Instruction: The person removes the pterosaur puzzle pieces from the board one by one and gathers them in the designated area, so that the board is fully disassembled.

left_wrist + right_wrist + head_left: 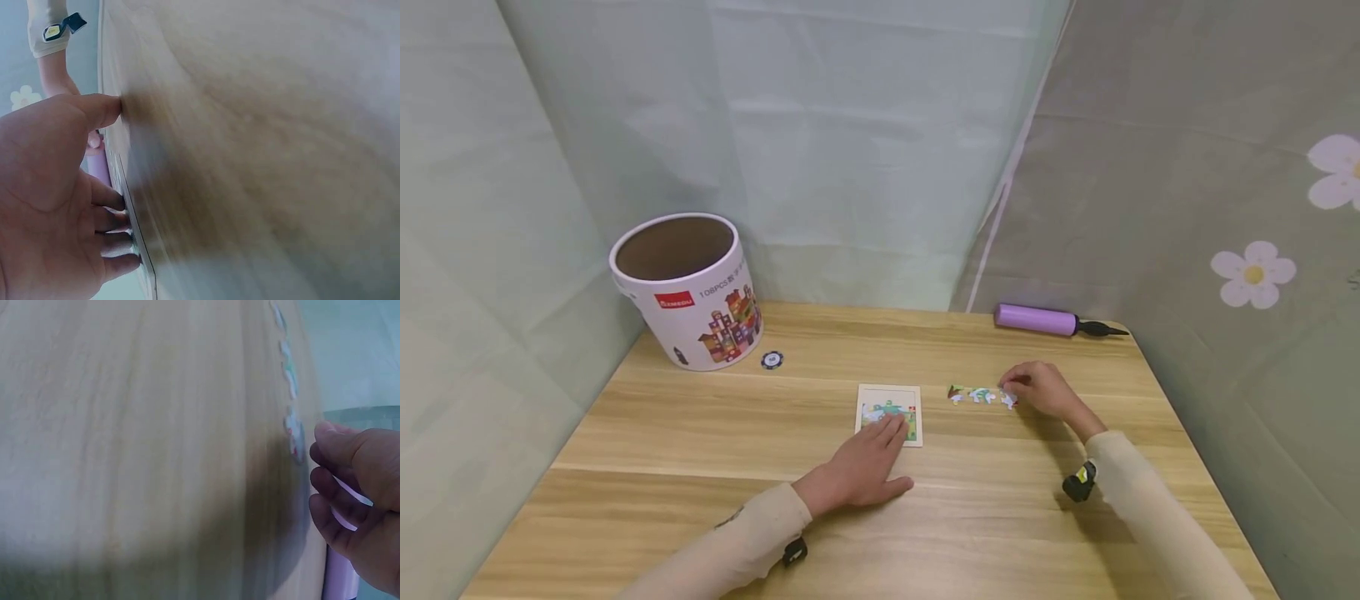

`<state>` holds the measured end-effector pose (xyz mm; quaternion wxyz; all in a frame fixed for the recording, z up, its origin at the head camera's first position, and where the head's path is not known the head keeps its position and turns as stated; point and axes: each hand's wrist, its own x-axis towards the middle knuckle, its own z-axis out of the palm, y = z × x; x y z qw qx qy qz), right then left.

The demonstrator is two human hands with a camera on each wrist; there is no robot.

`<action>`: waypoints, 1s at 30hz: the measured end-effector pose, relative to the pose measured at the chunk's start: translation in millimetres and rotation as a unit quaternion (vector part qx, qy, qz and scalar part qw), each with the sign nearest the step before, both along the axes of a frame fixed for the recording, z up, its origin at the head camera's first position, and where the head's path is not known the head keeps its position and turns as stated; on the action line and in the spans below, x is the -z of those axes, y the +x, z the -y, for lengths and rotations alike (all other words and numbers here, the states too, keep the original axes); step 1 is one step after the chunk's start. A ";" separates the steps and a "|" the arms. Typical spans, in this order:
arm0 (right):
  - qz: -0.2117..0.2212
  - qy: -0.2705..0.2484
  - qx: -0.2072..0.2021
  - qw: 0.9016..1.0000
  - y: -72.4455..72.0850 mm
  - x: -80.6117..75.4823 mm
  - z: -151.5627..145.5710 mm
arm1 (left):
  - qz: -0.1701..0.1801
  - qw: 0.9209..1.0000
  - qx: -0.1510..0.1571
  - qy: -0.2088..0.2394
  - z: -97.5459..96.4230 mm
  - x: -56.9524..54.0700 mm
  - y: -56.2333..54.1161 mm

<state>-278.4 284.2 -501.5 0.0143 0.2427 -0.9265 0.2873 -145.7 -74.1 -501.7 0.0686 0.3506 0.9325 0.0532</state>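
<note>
Toward the surface's [985, 508] right edge, right hand [1043, 389] curls fingers [1015, 372] beside a puzzle piece [1008, 400], pinch unclear; left hand [867, 463] rests straight fingers on the puzzle board [882, 394].

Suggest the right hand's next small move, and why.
Probably pinch the rightmost loose puzzle piece: the right hand is right at it, the left hand rests on the puzzle board, and the board's upper part looks unfilled.
</note>
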 end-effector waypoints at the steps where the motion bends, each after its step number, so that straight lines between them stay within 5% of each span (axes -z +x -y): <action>1: -0.001 -0.001 0.002 1.000 -0.5 -0.7 0.5 | -0.003 1.000 0.000 -0.001 0.0 0.5 -0.1; 9: -0.021 -0.009 -0.015 1.000 2.1 -17.1 22.7 | 0.001 1.000 -0.014 0.010 -1.7 2.8 2.1; 16: 0.003 -0.027 -0.048 0.998 8.5 -29.6 55.9 | -0.004 1.000 -0.012 0.004 -3.3 0.8 4.0; 30: 0.017 -0.035 -0.111 0.993 9.4 -29.6 118.7 | -0.018 1.000 -0.018 0.008 -4.1 2.9 8.4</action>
